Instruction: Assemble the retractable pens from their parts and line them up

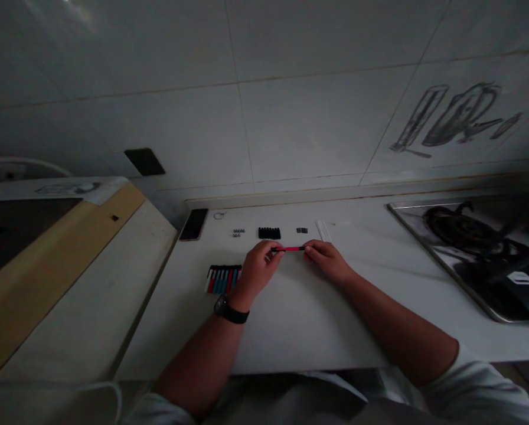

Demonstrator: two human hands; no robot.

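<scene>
Both my hands hold a thin red pen (pixel 290 249) level just above the white counter (pixel 300 313). My left hand (pixel 258 267), with a black watch on its wrist, pinches the pen's left end, where a dark tip shows. My right hand (pixel 327 258) pinches its right end. A row of red, blue and dark pen barrels (pixel 223 278) lies just left of my left hand. Behind the hands lie a row of black caps (pixel 269 233), a few small grey parts (pixel 238 232), some small dark parts (pixel 301 230) and white thin rods (pixel 323 231).
A dark phone (pixel 193 224) lies at the counter's back left corner. A gas hob (pixel 477 248) is set into the counter on the right. A white and tan unit (pixel 69 277) stands to the left. The tiled wall rises behind.
</scene>
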